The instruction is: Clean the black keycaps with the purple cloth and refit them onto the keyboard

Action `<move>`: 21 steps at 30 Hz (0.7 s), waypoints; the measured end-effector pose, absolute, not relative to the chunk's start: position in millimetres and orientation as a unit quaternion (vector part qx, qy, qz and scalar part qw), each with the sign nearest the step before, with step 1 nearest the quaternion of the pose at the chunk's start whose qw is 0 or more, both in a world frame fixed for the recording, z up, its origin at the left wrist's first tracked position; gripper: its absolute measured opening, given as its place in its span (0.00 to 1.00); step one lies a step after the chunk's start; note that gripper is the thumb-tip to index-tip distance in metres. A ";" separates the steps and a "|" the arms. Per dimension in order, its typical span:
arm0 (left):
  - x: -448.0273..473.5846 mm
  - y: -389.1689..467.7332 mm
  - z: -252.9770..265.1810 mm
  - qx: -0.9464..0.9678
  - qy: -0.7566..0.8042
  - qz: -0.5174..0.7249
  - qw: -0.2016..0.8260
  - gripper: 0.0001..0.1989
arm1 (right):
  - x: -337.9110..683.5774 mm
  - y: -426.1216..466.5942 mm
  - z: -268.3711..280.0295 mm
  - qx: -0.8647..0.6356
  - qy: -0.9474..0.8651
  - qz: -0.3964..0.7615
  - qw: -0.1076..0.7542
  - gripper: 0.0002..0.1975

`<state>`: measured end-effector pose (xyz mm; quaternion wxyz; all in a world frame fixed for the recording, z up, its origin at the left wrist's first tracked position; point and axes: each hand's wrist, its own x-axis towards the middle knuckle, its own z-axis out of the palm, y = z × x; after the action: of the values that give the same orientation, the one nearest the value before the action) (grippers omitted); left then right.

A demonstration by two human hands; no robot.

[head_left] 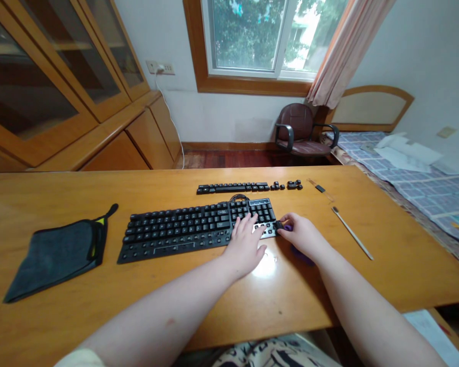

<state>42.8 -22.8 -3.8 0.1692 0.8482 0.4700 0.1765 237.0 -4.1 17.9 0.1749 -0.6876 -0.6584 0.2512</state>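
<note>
A black keyboard (183, 224) lies on the table, its bottom row of keys and part of the number pad stripped of caps. My left hand (247, 239) rests on the number pad end, palm down with fingers spread. At the keyboard's right edge my right hand (296, 232) is closed in a pinch. A purple thing (288, 227) shows between its fingers, with a small black piece (278, 225) at the fingertips. More purple shows under the right wrist; its kind is hidden. Loose black keycaps (233, 188) stand in a row behind the keyboard.
A dark grey cloth or pouch (61, 255) lies at left. To the right are a thin pale brush (352, 233) and a small black piece with wire ends (320, 188). A coiled cable (239, 198) sits behind the keyboard. Beyond the table (156, 316) stands an armchair (300, 130).
</note>
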 end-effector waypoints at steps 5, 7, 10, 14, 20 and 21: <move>42.8 -23.1 -2.2 0.849 0.471 0.171 0.170 0.24 | 244.6 -0.4 12.8 -0.675 -0.642 0.312 0.188 0.19; 42.8 -23.1 -1.8 0.849 0.471 0.170 0.170 0.24 | 248.9 0.7 12.9 -0.664 -0.630 0.349 0.203 0.19; 42.8 -22.9 -2.1 0.848 0.470 0.175 0.171 0.23 | 254.4 2.1 14.4 -0.655 -0.617 0.376 0.221 0.19; 43.1 -23.0 -2.9 0.846 0.472 0.175 0.175 0.23 | 255.9 3.3 13.6 -0.653 -0.611 0.382 0.234 0.21; 43.5 -23.3 -1.9 0.846 0.472 0.176 0.176 0.23 | 250.0 3.3 11.1 -0.654 -0.633 0.346 0.228 0.21; 43.6 -23.3 -1.7 0.846 0.472 0.176 0.176 0.23 | 249.1 3.1 11.2 -0.655 -0.635 0.342 0.226 0.21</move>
<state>43.6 -23.3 -1.7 0.1764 0.8458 0.4718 0.1760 249.1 3.1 11.2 0.2261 -0.6552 -0.6345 0.3421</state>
